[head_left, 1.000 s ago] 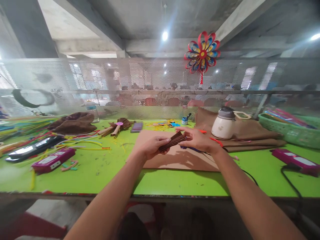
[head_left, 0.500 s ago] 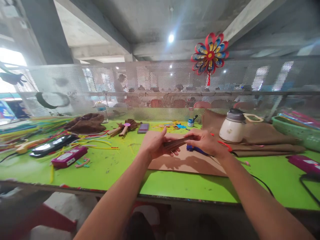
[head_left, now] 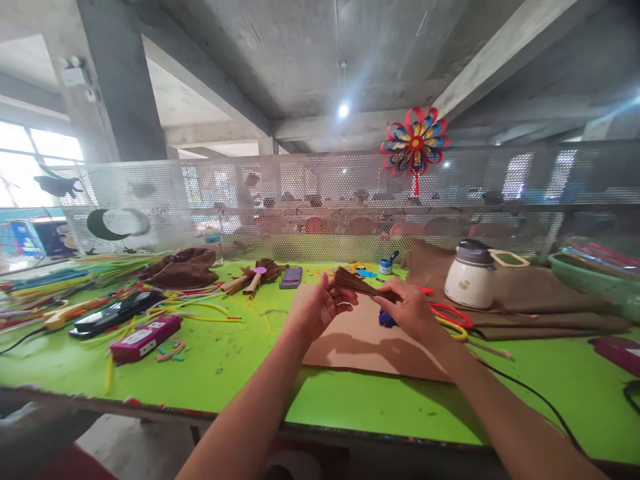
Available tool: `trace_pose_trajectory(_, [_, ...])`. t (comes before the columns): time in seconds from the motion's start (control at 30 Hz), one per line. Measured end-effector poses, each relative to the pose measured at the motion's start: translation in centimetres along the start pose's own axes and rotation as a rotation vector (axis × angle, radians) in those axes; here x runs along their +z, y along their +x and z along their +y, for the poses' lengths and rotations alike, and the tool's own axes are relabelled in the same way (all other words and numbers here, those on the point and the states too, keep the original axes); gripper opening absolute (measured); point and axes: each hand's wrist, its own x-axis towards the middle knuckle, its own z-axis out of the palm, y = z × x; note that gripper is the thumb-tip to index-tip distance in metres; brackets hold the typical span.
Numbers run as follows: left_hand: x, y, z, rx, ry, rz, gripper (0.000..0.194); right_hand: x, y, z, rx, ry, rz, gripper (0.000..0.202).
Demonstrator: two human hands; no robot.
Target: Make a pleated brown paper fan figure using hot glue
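A narrow bundle of folded brown paper (head_left: 354,281) is held above a brown cardboard sheet (head_left: 350,340), its left end spread slightly like a fan. My right hand (head_left: 407,307) pinches its right end between thumb and fingers. At the fanned left end is my left hand (head_left: 320,308), thumb up and fingers curved around or against the paper. A blue object (head_left: 386,319) lies on the cardboard, partly hidden by my right hand. Beyond my left hand, a brown folded-paper piece with a pink round centre (head_left: 260,271) lies on the green table (head_left: 240,373).
At the left are a purple power strip (head_left: 145,339), a black device (head_left: 115,312), coloured strips and dark brown cloth (head_left: 180,268). Red- and yellow-handled scissors (head_left: 453,319), a white kettle (head_left: 470,277) and brown sheets are right. A perforated screen (head_left: 320,180) stands behind.
The view has tilted upward. The brown bundle is now raised, with its left end fanned upward, and my left palm has turned from beneath it to its side. More of the scissors shows.
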Motion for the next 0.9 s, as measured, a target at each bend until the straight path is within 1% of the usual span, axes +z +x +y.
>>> trace_pose_trajectory(0.07, [0.6, -0.2, -0.4, 0.013, 0.079, -0.003, 0.036, 0.8, -0.2, -0.3, -0.072, -0.047, 0.081, 0.010])
trace_pose_trajectory(0.1, [0.8, -0.2, -0.7, 0.003, 0.127, 0.004, 0.031, 1.2, -0.3, -0.5, -0.108, -0.058, 0.114, 0.009])
trace_pose_trajectory(0.13, [1.0, -0.2, -0.9, -0.012, 0.171, 0.020, 0.029, 1.5, -0.4, -0.7, -0.142, -0.067, 0.144, 0.009])
trace_pose_trajectory(0.2, [1.2, -0.2, -1.4, -0.043, 0.226, 0.069, 0.034, 2.2, -0.8, -1.2, -0.185, -0.099, 0.188, 0.007])
trace_pose_trajectory(0.3, [0.9, 0.0, -1.9, -0.060, 0.239, 0.103, 0.041, 3.0, -1.3, -2.0, -0.197, -0.177, 0.180, 0.007])
trace_pose_trajectory(0.5, [0.4, 0.1, -1.9, -0.055, 0.193, 0.055, 0.034, 3.8, -1.9, -1.9, -0.206, -0.266, 0.133, 0.011])
trace_pose_trajectory(0.7, [0.7, 0.0, -1.8, -0.068, 0.172, 0.053, 0.031, 4.2, -2.0, -1.4, -0.230, -0.292, 0.136, 0.013])
trace_pose_trajectory(0.8, [0.9, -0.1, -2.1, -0.090, 0.216, 0.023, 0.029, 4.2, -2.0, -1.3, -0.236, -0.324, 0.134, 0.014])
trace_pose_trajectory(0.9, [1.3, -0.1, -2.4, -0.111, 0.266, 0.023, 0.028, 4.4, -2.0, -1.2, -0.243, -0.386, 0.161, 0.017])
